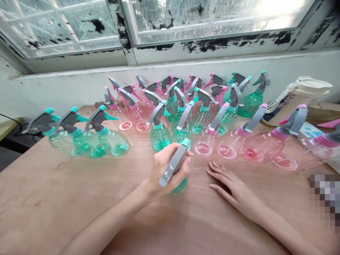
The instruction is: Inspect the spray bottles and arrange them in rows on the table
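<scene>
My left hand (162, 170) is wrapped round the neck of a green spray bottle (180, 186), just under its grey and teal trigger head. That bottle stands near the middle of the wooden table (106, 212), its body partly hidden by my fingers. To the right, my right hand (233, 187) lies flat on the tabletop, fingers stretched out and nothing in them. Just beyond my hands stand a green spray bottle (160, 138) and a clear pink spray bottle (205, 143), part of a front row of several.
Several green spray bottles (117, 143) stand at the left, and many pink and green ones crowd toward the window wall (66, 85). A beige tumbler (294, 99) leans at the back right beside a cardboard box (318, 115). A blurred patch (328, 194) covers something at the right edge.
</scene>
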### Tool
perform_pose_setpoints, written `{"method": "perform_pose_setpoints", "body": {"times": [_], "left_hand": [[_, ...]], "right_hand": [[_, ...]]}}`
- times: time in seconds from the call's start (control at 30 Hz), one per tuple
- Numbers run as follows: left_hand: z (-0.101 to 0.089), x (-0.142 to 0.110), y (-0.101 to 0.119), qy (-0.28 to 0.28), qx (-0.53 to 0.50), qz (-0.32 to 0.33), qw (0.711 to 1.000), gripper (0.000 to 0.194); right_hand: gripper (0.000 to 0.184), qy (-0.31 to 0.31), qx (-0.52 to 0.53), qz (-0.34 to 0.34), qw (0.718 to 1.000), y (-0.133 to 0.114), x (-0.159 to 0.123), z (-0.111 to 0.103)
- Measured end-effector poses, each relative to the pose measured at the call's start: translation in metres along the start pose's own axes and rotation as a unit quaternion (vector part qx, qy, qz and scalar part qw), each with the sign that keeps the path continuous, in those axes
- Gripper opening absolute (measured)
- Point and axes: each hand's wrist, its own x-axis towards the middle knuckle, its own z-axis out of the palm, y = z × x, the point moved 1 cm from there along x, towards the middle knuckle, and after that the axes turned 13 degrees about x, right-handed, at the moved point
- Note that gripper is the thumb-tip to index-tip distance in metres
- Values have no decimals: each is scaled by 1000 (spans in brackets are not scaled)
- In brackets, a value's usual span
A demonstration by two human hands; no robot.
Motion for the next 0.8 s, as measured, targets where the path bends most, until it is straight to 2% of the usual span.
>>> {"method": "perform_pose_setpoints", "body": {"times": [0.13, 0.2, 0.4, 0.8], "left_hand": [[-3, 2, 5, -21, 2, 1, 1000, 15], [-3, 0, 5, -26, -6, -4, 1000, 9], [4, -7, 0, -8, -15, -17, 1000, 22], [7, -7, 0, 6, -21, -13, 1000, 26]], "right_hand": [[43, -2, 0, 2, 1000, 1, 1, 0], [44, -1, 0, 2, 1000, 1, 1, 0], [44, 7, 16, 6, 1000, 0, 1, -1], [44, 12, 31, 12, 999, -4, 1, -4]]}}
